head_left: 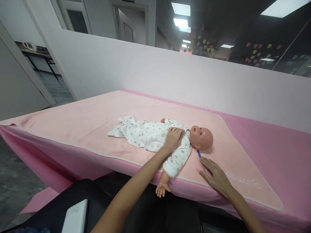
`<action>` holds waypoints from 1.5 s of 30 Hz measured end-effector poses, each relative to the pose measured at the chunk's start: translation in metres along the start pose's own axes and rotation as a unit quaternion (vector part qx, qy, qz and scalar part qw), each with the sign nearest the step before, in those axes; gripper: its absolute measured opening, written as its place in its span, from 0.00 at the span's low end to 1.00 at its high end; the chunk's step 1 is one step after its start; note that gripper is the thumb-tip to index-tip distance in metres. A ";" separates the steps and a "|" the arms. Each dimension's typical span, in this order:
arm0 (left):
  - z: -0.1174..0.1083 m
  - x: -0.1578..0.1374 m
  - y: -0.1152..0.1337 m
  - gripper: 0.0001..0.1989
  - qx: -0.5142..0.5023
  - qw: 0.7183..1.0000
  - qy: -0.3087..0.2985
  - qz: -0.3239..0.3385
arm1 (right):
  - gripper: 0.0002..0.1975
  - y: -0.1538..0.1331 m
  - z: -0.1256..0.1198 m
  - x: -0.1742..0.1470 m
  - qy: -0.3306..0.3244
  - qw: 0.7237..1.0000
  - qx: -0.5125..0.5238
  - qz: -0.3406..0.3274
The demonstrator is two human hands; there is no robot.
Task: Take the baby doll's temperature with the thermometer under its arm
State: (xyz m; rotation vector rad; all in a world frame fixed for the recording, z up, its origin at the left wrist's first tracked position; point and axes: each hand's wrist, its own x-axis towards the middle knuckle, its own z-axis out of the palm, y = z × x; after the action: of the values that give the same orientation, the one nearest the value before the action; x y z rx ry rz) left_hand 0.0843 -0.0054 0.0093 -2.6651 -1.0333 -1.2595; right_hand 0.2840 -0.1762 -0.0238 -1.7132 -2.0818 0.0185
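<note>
A baby doll (pixel 155 132) lies on its back on a peach blanket (pixel 92 113), dressed in a white patterned outfit; its head (pixel 204 138) points right. My left hand (pixel 173 138) rests on the doll's chest near the collar. Its fingers are bent, and a thin pale tip shows at them, too small to name. Below the doll's head lies a slim stick with a blue end (pixel 199 154). My right hand (pixel 215 174) is over its lower part, fingers stretched out and thumb apart. The doll's near arm hangs over the table edge, its hand (pixel 162 188) spread.
Pink cloth (pixel 262 139) covers the table under the blanket. A white partition wall (pixel 155 71) with dark glass above stands behind it. At lower left, a white flat device (pixel 75 216) lies on a black surface. A doorway opens at far left.
</note>
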 end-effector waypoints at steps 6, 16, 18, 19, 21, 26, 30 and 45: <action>0.002 0.000 -0.001 0.09 -0.003 1.000 0.013 -0.021 | 0.18 -0.037 -0.009 0.049 0.199 0.978 0.053 -0.041; 0.003 0.004 -0.010 0.12 -0.118 0.984 0.016 -0.131 | 0.28 -0.076 0.053 0.165 0.268 0.940 0.208 -0.024; 0.003 0.004 -0.011 0.12 -0.132 0.983 0.018 -0.124 | 0.28 -0.072 0.058 0.163 0.263 0.938 0.224 -0.033; 0.003 0.004 -0.011 0.12 -0.138 0.983 0.018 -0.121 | 0.27 -0.071 0.059 0.161 0.261 0.937 0.230 -0.036; 0.002 0.004 -0.010 0.12 -0.149 0.981 0.018 -0.120 | 0.25 -0.071 0.058 0.157 0.262 0.935 0.238 -0.031; -0.001 0.005 -0.009 0.14 -0.150 0.979 0.023 -0.139 | 0.21 -0.074 0.056 0.155 0.258 0.934 0.246 -0.001; -0.002 0.005 -0.009 0.14 -0.147 0.979 0.022 -0.141 | 0.20 -0.072 0.060 0.154 0.258 0.932 0.253 0.010; 0.000 -0.003 -0.007 0.12 -0.066 0.992 0.039 -0.099 | 0.21 -0.069 0.065 0.156 0.260 0.918 0.298 0.030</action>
State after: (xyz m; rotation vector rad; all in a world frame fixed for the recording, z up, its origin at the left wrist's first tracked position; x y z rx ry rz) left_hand 0.0788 -0.0011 0.0059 -2.6349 -1.2712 -1.5055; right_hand 0.1764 -0.0286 -0.0123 -1.2314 -1.4329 0.1769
